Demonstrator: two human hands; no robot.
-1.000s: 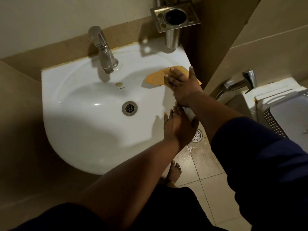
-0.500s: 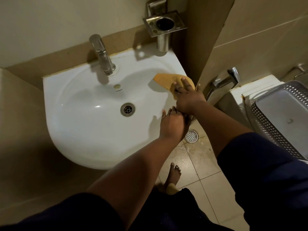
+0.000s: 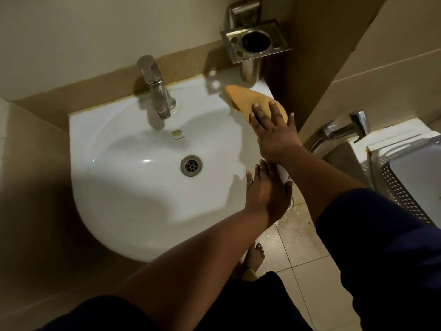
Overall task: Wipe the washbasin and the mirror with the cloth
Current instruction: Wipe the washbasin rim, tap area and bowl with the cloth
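The white washbasin (image 3: 133, 192) fills the middle of the head view, with a chrome tap (image 3: 156, 89) at its back and a drain (image 3: 191, 165) in the bowl. An orange cloth (image 3: 248, 97) lies on the basin's right rim near the back corner. My right hand (image 3: 274, 132) presses flat on the cloth with straight, spread fingers. My left hand (image 3: 267, 189) rests on the right edge of the basin, fingers straight, just below the right wrist. The mirror is out of view.
A steel tumbler holder (image 3: 255, 40) juts from the wall above the basin's back right corner. A tiled wall edge stands right of the basin. A chrome fitting (image 3: 343, 127) and a white toilet tank (image 3: 396, 134) with a perforated tray (image 3: 405, 173) lie further right. My bare foot (image 3: 255, 256) stands on the floor tiles.
My right hand has pushed the cloth along the right rim toward the back corner. My left hand has stayed on the basin's right edge.
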